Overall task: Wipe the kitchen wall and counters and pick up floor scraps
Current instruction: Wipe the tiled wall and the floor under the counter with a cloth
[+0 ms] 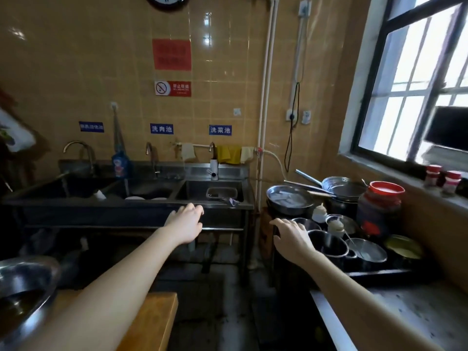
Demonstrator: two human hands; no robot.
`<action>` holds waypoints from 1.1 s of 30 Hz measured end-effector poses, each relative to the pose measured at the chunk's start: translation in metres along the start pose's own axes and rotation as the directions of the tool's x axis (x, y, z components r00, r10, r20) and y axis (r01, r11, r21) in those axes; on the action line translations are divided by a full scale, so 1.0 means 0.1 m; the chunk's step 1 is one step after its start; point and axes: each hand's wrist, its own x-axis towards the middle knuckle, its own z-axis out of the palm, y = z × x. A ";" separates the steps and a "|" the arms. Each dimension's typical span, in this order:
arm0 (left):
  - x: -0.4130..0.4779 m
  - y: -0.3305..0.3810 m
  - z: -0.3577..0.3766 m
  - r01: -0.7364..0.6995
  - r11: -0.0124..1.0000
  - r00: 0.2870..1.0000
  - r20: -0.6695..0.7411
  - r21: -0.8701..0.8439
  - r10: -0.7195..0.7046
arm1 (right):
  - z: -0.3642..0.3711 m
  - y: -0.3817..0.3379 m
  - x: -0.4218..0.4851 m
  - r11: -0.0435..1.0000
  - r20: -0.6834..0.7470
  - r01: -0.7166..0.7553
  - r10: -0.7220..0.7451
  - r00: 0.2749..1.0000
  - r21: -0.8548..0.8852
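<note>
Tiled wall point(76, 72) faced you above the sink point(215, 206); the floor point(222, 300) lay dark below, its scraps too dim to tell. Your desk point(405, 312) at right was crowded beyond with pots point(331, 243). Both grips were spread and empty: left hand point(186, 221) stretched toward the sink, right hand point(293, 236) near the pots. Wiping likely called first for the yellow cloth point(229, 153) on the rail.

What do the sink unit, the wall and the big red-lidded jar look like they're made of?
Sink unit: likely stainless steel, brushed grey with dull reflections. Wall: glazed ceramic tile, tan, with grout lines and glossy highlights. Jar: clear glass or plastic, hard to tell; dark contents show through. Its red lid looks like plastic.
</note>
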 end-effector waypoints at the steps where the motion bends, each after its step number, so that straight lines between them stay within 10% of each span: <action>1: 0.24 -0.01 0.10 0.005 1.000 1.000 0.000 0.000 -0.005 | 0.10 0.08 0.25 1.000 -0.008 0.008 -0.008 1.000 0.001; 33: 5.89 -1.26 2.41 0.127 0.989 0.973 0.203 -0.070 -0.111 | 3.11 1.01 5.72 0.998 0.265 0.007 -0.021 0.964 0.055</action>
